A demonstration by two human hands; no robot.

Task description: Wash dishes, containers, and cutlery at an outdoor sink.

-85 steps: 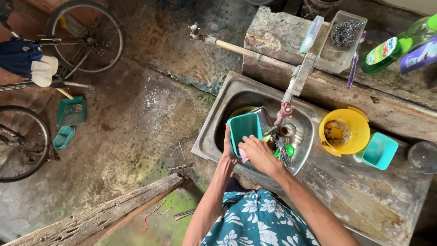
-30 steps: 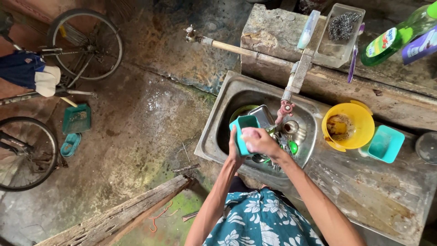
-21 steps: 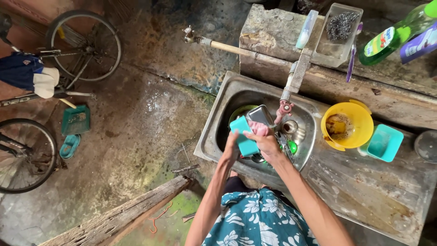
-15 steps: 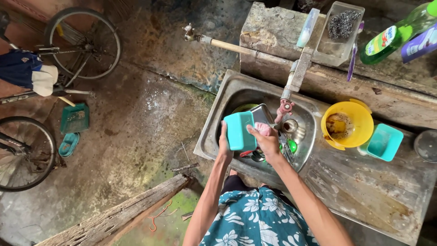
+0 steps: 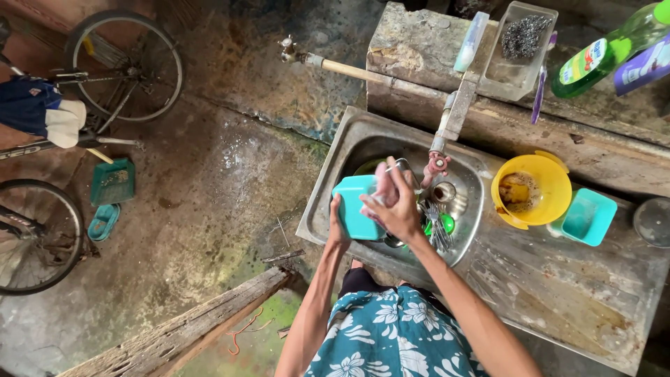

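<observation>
Over the steel sink (image 5: pixel 335 174), my left hand (image 5: pixel 338 225) grips a teal plastic container (image 5: pixel 354 207) from its near side. My right hand (image 5: pixel 391 202) presses a pale cloth or sponge against the container's right side; the scrubber is mostly hidden by my fingers. Below the hands, forks and other cutlery (image 5: pixel 436 223) and a green item lie in the basin near the drain. A tap with a pink handle (image 5: pixel 436 164) hangs over the basin.
On the drainboard stand a yellow bowl (image 5: pixel 532 191) and a second teal container (image 5: pixel 587 216). The ledge behind holds a clear tub with steel wool (image 5: pixel 520 38), a green soap bottle (image 5: pixel 600 59) and a toothbrush. Bicycle wheels (image 5: pixel 125 66) and a green dustpan (image 5: pixel 112 181) sit on the wet floor left.
My hands have kept turning the teal container over the sink; my right hand shifted from inside it to rubbing its outer right side. The view barely moved.
</observation>
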